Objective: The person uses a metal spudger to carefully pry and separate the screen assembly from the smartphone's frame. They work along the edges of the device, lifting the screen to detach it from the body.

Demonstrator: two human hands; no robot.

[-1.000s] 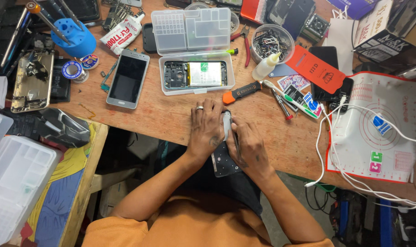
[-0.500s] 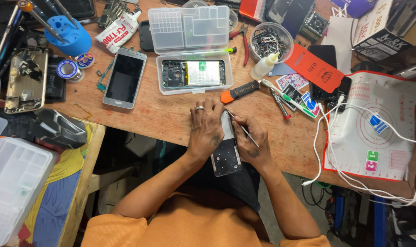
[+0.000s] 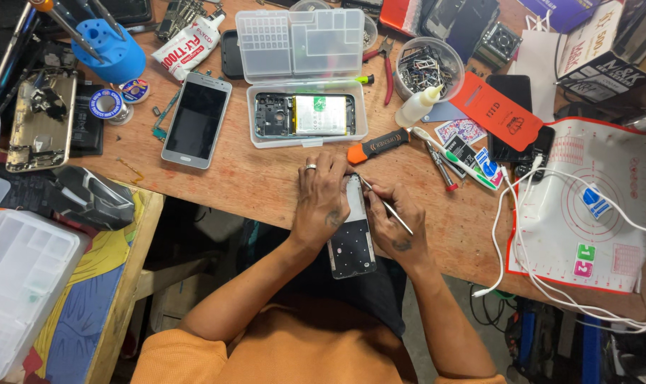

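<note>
We are viewing a phone repair workshop, wooden bench (image 3: 266, 181) carrying opened phones (image 3: 305, 115), pliers (image 3: 385, 60), parts organiser (image 3: 302, 43), silicone work mat (image 3: 593, 213)

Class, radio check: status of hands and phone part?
Left hand steadies phone frame at desk edge. Right hand works tweezers at its top. Nothing blocking.

Matt, worn wooden bench (image 3: 266, 178); clear glossy plastic organiser box (image 3: 302, 43); thin metal tweezers (image 3: 387, 206).
</note>
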